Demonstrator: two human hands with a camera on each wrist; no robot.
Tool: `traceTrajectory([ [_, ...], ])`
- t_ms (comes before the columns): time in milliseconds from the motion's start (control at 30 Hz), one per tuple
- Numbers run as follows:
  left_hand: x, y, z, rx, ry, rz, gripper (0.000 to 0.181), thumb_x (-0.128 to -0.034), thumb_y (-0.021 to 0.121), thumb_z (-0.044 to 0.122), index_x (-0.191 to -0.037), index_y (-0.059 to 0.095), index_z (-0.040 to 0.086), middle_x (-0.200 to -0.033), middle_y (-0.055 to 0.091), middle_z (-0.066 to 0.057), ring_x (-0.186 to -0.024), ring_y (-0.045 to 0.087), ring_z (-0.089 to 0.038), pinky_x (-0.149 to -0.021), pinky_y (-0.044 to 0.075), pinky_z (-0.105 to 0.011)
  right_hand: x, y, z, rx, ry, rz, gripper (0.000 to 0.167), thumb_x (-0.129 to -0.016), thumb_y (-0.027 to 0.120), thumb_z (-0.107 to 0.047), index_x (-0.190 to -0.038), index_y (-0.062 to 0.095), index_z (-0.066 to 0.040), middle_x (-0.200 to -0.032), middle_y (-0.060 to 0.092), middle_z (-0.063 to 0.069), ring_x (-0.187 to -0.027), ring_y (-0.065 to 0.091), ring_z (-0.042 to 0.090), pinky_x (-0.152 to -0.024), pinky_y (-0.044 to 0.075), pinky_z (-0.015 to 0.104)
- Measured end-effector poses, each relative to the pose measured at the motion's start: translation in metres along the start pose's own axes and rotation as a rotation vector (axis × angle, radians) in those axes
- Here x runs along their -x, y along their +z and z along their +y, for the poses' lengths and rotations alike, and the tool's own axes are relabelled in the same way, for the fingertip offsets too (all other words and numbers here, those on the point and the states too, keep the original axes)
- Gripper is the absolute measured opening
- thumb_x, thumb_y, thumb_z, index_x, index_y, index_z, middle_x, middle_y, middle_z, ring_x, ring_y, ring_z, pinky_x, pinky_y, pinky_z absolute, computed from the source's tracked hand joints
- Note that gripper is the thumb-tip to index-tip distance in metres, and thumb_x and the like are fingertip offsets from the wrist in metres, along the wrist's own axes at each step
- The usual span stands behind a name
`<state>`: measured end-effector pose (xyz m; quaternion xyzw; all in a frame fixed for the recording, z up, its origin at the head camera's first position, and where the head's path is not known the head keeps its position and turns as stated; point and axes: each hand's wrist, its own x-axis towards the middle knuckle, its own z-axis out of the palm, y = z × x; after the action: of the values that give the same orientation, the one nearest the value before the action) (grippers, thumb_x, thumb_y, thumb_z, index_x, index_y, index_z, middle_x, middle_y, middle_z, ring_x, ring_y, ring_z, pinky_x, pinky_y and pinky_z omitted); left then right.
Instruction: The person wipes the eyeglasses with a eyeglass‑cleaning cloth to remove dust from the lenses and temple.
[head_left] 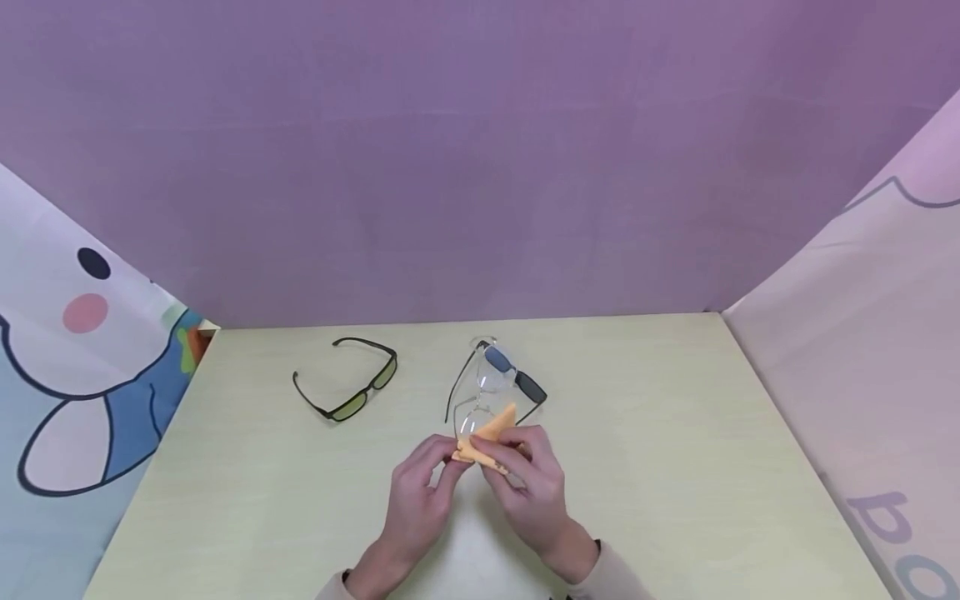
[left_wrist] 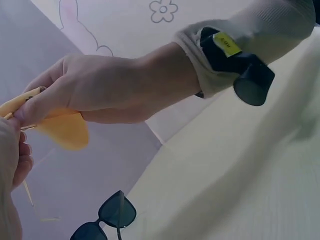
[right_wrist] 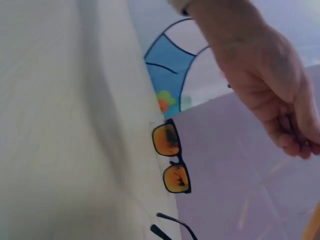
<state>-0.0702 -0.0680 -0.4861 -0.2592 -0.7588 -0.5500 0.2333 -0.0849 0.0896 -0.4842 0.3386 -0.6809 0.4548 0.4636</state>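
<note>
In the head view, the left hand (head_left: 420,500) pinches thin-rimmed clear glasses (head_left: 480,402) near their lower edge, close to a folded orange cloth (head_left: 495,427). The right hand (head_left: 531,487) grips the cloth between thumb and fingers, folded against the glasses; the cloth and fingers hide part of the frame. The left wrist view shows the right hand (left_wrist: 95,85) on the cloth (left_wrist: 65,130), and a thin metal piece between the hands. In the right wrist view the left hand (right_wrist: 272,75) has curled fingers, their tips at the picture's edge.
Dark sunglasses (head_left: 532,387) lie on the pale table (head_left: 675,467), just beyond the clear glasses. Black-framed glasses with greenish lenses (head_left: 350,407) lie open to the left. A purple cloth wall (head_left: 480,167) stands behind, with printed cloth panels at both sides.
</note>
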Motion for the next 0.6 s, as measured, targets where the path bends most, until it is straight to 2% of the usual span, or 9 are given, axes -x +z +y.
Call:
traceTrajectory([
  [167,0.003,0.002,-0.004,0.021,0.061,-0.003,0.013,-0.0880,0.074,-0.007,-0.096,0.070,0.003,-0.091,0.071,-0.007,-0.079,0.066,-0.015,-0.074,0.055,-0.015,-0.002,-0.008,0.008,-0.020,0.151,-0.015,0.014,-0.094,0.072,-0.004,-0.104,0.077,0.004,-0.095,0.058,0.016,-0.080,0.054,0.020,-0.064,0.048,0.017],
  [267,0.005,0.003,-0.004,0.029,0.076,-0.010,0.016,-0.0869,0.074,-0.010,-0.095,0.069,0.003,-0.089,0.070,-0.007,-0.077,0.065,-0.015,-0.073,0.055,-0.015,-0.002,-0.012,0.011,-0.013,0.229,-0.005,0.017,-0.088,0.073,0.001,-0.105,0.077,0.003,-0.096,0.059,0.014,-0.081,0.056,0.019,-0.067,0.049,0.017],
  [333,0.006,0.003,-0.003,0.029,0.066,-0.013,0.019,-0.0855,0.073,-0.013,-0.096,0.070,0.003,-0.090,0.070,-0.007,-0.078,0.065,-0.015,-0.073,0.055,-0.015,0.000,-0.012,0.010,-0.012,0.207,-0.008,0.014,-0.091,0.072,-0.002,-0.103,0.077,0.004,-0.095,0.059,0.015,-0.081,0.055,0.019,-0.067,0.050,0.017],
  [500,0.005,0.002,-0.001,0.022,0.006,-0.017,0.020,-0.0874,0.072,-0.011,-0.100,0.071,0.004,-0.095,0.073,-0.005,-0.083,0.068,-0.014,-0.077,0.057,-0.017,0.008,-0.005,0.006,-0.020,0.024,-0.034,0.021,-0.101,0.068,-0.013,-0.098,0.076,0.007,-0.093,0.057,0.017,-0.081,0.054,0.021,-0.062,0.049,0.019],
  [600,0.004,0.000,0.000,0.027,0.012,-0.016,0.018,-0.0884,0.072,-0.010,-0.100,0.071,0.004,-0.095,0.073,-0.006,-0.082,0.068,-0.015,-0.077,0.057,-0.018,0.008,-0.004,0.007,-0.013,0.013,-0.028,0.022,-0.101,0.067,-0.013,-0.098,0.076,0.006,-0.092,0.057,0.017,-0.081,0.054,0.022,-0.062,0.050,0.018],
])
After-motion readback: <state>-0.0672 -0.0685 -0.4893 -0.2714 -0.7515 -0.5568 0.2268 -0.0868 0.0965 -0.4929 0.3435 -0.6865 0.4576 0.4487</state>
